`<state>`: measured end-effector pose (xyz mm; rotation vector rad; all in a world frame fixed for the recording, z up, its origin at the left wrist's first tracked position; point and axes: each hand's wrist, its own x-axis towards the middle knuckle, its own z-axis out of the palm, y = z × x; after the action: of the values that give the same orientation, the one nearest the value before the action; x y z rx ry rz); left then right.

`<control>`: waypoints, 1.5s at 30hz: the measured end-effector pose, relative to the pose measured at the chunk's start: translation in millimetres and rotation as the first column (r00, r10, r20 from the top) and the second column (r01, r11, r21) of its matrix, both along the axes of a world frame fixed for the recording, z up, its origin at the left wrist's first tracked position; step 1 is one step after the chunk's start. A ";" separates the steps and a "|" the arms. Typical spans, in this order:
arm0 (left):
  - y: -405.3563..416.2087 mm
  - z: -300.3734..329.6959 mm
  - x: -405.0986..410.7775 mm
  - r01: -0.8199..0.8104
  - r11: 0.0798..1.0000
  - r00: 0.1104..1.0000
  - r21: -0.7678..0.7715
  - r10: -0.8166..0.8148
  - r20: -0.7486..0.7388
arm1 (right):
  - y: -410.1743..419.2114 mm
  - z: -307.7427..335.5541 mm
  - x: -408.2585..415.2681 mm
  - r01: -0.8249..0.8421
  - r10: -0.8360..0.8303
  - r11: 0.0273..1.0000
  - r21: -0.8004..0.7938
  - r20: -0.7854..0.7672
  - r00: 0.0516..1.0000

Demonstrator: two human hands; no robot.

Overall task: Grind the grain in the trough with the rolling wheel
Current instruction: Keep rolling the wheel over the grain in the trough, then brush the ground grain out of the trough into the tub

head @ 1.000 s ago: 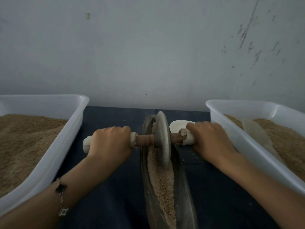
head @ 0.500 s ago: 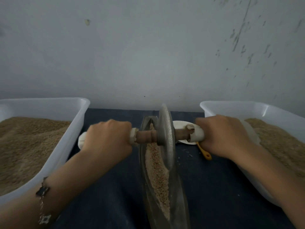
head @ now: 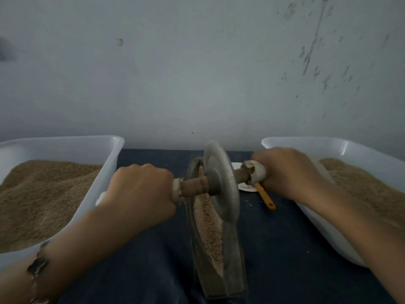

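Note:
A narrow boat-shaped metal trough (head: 232,270) runs away from me down the middle of the dark cloth, with tan crushed grain (head: 208,229) along its channel. The grey metal rolling wheel (head: 221,183) stands on edge in the trough's far half, on a brown wooden axle with white-wrapped ends. My left hand (head: 140,194) grips the left axle handle. My right hand (head: 289,172) grips the right handle, sitting slightly farther back than the left.
A white plastic tub (head: 105,172) of brown grain stands at the left, another white tub (head: 328,148) of grain at the right. A white scoop with a yellow handle (head: 265,196) lies on the cloth right of the wheel. A grey wall rises close behind.
The wheel has rolled away from me toward the trough's far end, both hands moving with it. The scoop's yellow handle has come into view.

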<state>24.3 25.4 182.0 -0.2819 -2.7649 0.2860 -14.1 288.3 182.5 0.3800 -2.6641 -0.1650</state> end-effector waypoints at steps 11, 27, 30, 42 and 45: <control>-64.6 3.3 49.0 -0.414 0.372 0.755 0.831 -0.370 0.542 | -116.3 21.6 -73.1 -0.459 0.455 0.888 0.012 -0.162 0.876; -32.9 -78.7 -9.5 -0.476 0.162 0.878 0.864 0.023 0.479 | -52.6 -17.3 -32.3 -0.059 0.147 0.927 -0.370 0.215 0.966; -32.9 -88.2 -21.2 -0.479 0.183 0.877 0.858 0.062 0.476 | -18.1 -50.9 -1.7 0.156 0.016 0.868 -0.472 0.341 0.940; -47.2 -97.5 -31.3 -0.470 0.247 0.878 0.847 0.035 0.477 | -17.1 -86.0 50.8 0.238 0.099 0.786 -0.570 0.497 0.862; -48.0 -97.5 -28.4 -0.431 0.465 0.898 0.773 0.138 0.418 | -19.9 -88.1 52.1 0.255 0.111 0.768 -0.588 0.513 0.851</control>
<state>-4.0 -22.6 84.5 0.4636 -2.8138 -1.1617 38.0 268.4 94.4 0.0849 -3.0276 0.9548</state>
